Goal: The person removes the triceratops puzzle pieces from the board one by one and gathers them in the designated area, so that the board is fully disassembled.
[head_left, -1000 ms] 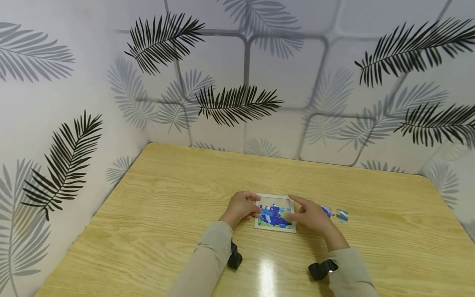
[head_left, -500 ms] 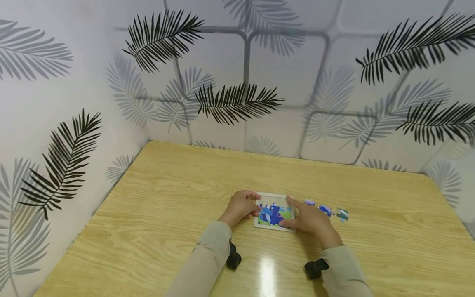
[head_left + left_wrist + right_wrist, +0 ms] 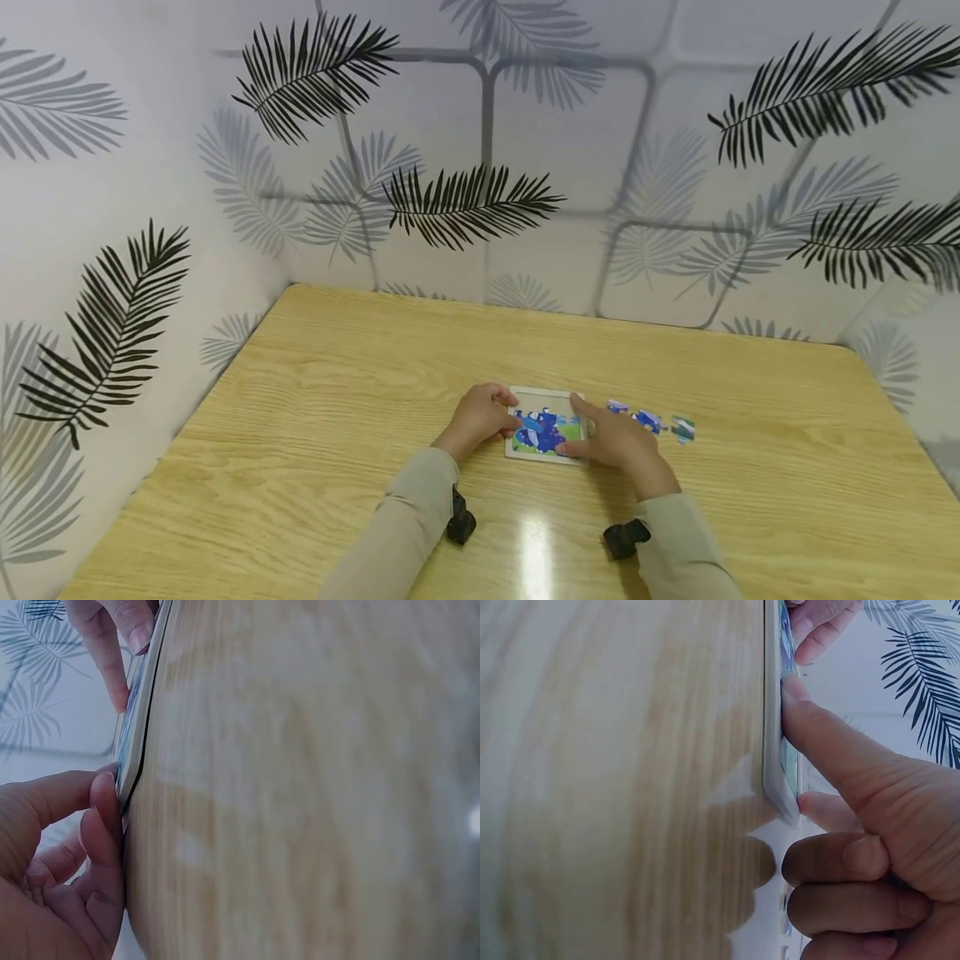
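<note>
A framed jigsaw tray (image 3: 546, 457) lies flat on the table, its lower part filled with blue dinosaur pieces (image 3: 536, 433). Bare board shows along its far side. My left hand (image 3: 480, 417) grips the tray's left edge; in the left wrist view its thumb and a finger pinch the rim (image 3: 133, 761). My right hand (image 3: 618, 437) lies over the right side. Its thumb (image 3: 799, 694) presses on the picture near the front edge, and the index finger reaches the far right corner. The other right fingers are curled beside the tray, holding nothing that shows.
Loose jigsaw pieces lie to the right of the tray: a small pale one (image 3: 617, 407), a blue one (image 3: 648, 421) and a green-and-white one (image 3: 682, 428). The wooden table (image 3: 360, 375) meets a leaf-patterned wall (image 3: 450, 275) behind. A black camera sits on each wrist.
My right thumb has come down and slid left and toward me onto the picture's front part. The right hand has shifted left, uncovering the pale loose piece. The left hand keeps its grip.
</note>
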The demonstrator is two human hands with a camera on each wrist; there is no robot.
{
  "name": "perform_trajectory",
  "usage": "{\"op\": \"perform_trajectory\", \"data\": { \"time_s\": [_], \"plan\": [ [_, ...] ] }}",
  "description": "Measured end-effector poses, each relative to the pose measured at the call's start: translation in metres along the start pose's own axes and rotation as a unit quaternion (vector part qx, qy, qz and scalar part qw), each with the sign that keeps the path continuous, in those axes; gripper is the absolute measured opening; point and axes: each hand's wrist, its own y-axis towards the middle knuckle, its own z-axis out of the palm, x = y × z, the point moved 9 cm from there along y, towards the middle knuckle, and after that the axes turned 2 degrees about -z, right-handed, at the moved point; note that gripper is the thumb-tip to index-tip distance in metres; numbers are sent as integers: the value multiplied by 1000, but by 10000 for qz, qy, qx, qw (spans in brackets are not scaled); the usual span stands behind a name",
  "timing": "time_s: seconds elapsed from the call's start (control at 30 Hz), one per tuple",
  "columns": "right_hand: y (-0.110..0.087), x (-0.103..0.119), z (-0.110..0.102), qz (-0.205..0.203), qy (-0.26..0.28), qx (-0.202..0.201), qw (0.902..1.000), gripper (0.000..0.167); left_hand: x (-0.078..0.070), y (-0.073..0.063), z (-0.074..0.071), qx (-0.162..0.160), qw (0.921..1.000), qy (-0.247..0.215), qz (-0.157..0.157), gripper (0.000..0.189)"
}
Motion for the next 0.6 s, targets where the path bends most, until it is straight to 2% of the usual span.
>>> {"op": "perform_trajectory", "data": {
  "time_s": [0.27,0.6],
  "plan": [
    [-2,0,-1,-28,0,-9,10000,92,-8,-2,2,-47,9981,593,170,19],
    [-2,0,0,63,114,-22,9999,91,-10,-3,4,-42,9973,641,358,22]
  ]
}}
